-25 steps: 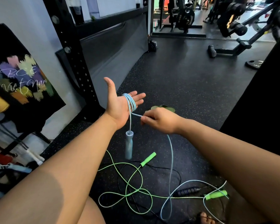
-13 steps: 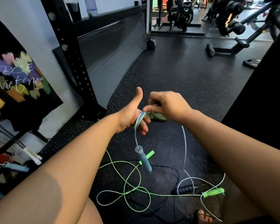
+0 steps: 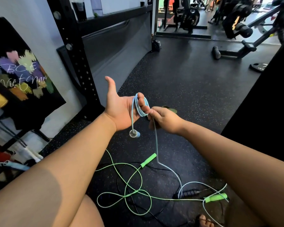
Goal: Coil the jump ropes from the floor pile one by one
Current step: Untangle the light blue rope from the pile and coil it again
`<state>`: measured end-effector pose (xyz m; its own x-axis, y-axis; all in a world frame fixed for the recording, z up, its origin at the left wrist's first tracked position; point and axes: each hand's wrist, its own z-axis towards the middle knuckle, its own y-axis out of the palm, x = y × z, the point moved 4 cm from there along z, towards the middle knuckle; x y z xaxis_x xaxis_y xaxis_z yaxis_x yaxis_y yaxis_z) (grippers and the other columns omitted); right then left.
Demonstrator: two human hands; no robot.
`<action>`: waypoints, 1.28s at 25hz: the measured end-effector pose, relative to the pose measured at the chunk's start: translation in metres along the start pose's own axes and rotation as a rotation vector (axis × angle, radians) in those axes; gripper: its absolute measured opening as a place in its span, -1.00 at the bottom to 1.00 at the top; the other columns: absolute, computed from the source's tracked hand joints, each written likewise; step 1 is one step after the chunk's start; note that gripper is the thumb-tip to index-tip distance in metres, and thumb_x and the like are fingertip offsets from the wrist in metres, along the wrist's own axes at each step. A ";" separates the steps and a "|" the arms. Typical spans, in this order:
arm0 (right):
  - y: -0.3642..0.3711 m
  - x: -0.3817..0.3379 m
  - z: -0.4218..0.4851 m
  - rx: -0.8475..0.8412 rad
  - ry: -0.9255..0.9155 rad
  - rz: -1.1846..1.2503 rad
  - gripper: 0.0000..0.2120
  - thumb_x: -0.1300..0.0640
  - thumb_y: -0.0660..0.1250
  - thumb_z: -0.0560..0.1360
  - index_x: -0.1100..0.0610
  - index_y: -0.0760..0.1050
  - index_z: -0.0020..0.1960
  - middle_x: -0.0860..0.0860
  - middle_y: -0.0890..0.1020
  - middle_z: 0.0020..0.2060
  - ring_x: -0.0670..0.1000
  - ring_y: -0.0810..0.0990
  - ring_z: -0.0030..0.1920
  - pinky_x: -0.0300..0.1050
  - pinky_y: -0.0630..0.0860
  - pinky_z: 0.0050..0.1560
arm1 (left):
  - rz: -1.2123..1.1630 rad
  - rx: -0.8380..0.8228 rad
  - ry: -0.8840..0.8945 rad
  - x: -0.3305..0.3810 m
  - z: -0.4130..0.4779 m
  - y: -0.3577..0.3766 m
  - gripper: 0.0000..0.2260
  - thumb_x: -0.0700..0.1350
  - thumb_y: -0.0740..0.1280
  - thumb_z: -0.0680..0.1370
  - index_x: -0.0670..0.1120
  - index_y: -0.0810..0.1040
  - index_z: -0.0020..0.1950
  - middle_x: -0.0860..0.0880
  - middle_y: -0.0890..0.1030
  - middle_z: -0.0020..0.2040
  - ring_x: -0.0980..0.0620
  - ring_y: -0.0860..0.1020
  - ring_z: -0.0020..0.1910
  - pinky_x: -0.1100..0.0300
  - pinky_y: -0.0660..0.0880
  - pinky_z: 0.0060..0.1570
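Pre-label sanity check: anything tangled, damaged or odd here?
Nothing damaged. On the floor, slack of the blue rope crosses the green rope and black rope; it might snag as the right hand feeds it to the left hand.

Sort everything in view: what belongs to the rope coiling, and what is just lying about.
Job: blue jump rope, wound round the fingers of the left hand and pinched by the right hand; green jump rope and black jump rope, on the floor.
Lying about: weight plate, bench frame, printed banner.
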<state>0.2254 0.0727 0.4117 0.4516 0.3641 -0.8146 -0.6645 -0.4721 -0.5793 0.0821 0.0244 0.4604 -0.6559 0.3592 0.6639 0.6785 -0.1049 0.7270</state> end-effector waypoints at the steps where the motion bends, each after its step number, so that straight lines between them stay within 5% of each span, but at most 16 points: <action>1: 0.005 0.005 -0.001 -0.063 0.067 0.064 -0.69 0.01 0.09 0.70 0.09 0.46 -0.13 0.08 0.68 -0.30 0.01 0.63 -0.27 -0.05 0.54 -0.12 | -0.004 0.023 0.056 0.003 0.001 -0.003 -0.07 0.72 0.03 0.19 -0.17 0.48 -0.18 -0.07 0.51 -0.23 -0.15 0.58 -0.25 0.04 0.53 0.02; 6: 0.023 0.014 -0.016 -0.406 0.256 0.005 -0.77 0.08 0.15 0.69 0.11 0.50 -0.07 0.05 0.57 -0.38 0.03 0.55 -0.35 -0.11 0.46 -0.28 | 0.063 0.160 0.259 0.013 0.003 -0.013 -0.02 0.67 -0.06 0.29 -0.20 0.47 0.12 -0.23 0.68 0.06 -0.27 0.62 0.15 -0.08 0.41 0.41; 11: 0.004 -0.026 -0.014 -0.357 0.082 -0.268 -0.76 0.06 0.21 0.66 0.03 0.58 -0.11 0.02 0.50 -0.39 -0.05 0.50 -0.41 -0.10 0.54 -0.34 | 0.467 0.330 0.207 0.008 0.010 -0.025 0.06 0.59 -0.26 0.39 -0.25 0.39 0.37 -0.23 0.69 0.14 -0.18 0.62 0.23 -0.04 0.32 0.44; 15: -0.013 -0.060 -0.013 -0.239 -0.160 -0.485 -0.69 -0.01 0.21 0.66 0.12 0.63 -0.08 -0.04 0.51 -0.41 -0.17 0.45 -0.46 -0.28 0.36 -0.36 | 0.760 0.261 0.044 -0.009 0.016 -0.021 0.12 0.54 -0.37 0.41 -0.33 0.43 0.37 -0.22 0.72 -0.03 -0.10 0.68 0.06 -0.01 0.36 0.39; 18: -0.026 -0.067 -0.011 -0.107 -0.210 -0.542 -0.63 -0.12 0.27 0.61 0.11 0.63 -0.18 -0.01 0.62 -0.38 -0.09 0.47 -0.42 -0.19 0.37 -0.33 | 0.924 0.085 -0.091 -0.024 0.012 -0.009 0.15 0.50 -0.48 0.40 -0.26 0.67 0.04 -0.21 0.66 -0.19 -0.10 0.65 -0.07 0.07 0.42 0.27; 21: -0.042 -0.062 -0.008 0.029 -0.235 -0.512 -0.65 -0.23 0.39 0.48 0.04 0.63 -0.22 -0.05 0.63 -0.37 -0.10 0.53 -0.34 -0.24 0.41 -0.30 | 0.886 0.007 -0.177 -0.031 0.004 -0.002 0.08 0.49 -0.47 0.40 -0.09 0.74 -0.15 -0.13 0.68 -0.21 -0.12 0.65 -0.14 0.03 0.48 0.21; 25: -0.050 -0.036 -0.002 0.134 -0.226 -0.350 -0.65 -0.20 0.46 0.42 0.10 0.58 -0.24 0.01 0.58 -0.41 -0.13 0.43 -0.40 -0.19 0.38 -0.34 | 0.775 -0.079 -0.231 -0.033 0.005 0.000 0.04 0.62 -0.37 0.28 -0.18 0.58 -0.22 -0.21 0.55 -0.30 -0.18 0.61 -0.26 0.00 0.49 0.08; 32: -0.002 0.022 -0.007 0.063 0.142 0.134 -0.43 -0.21 0.11 0.63 0.24 0.49 -0.24 -0.01 0.56 -0.49 0.01 0.51 -0.43 -0.09 0.49 -0.30 | 0.312 -0.118 -0.117 -0.016 0.000 0.003 0.02 0.72 -0.19 0.19 -0.20 0.50 -0.22 -0.10 0.50 -0.40 -0.14 0.52 -0.31 0.03 0.53 -0.02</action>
<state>0.2411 0.0759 0.3946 0.4334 0.1824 -0.8826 -0.7582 -0.4556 -0.4664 0.0944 0.0183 0.4524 -0.3765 0.3960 0.8375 0.7926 -0.3304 0.5125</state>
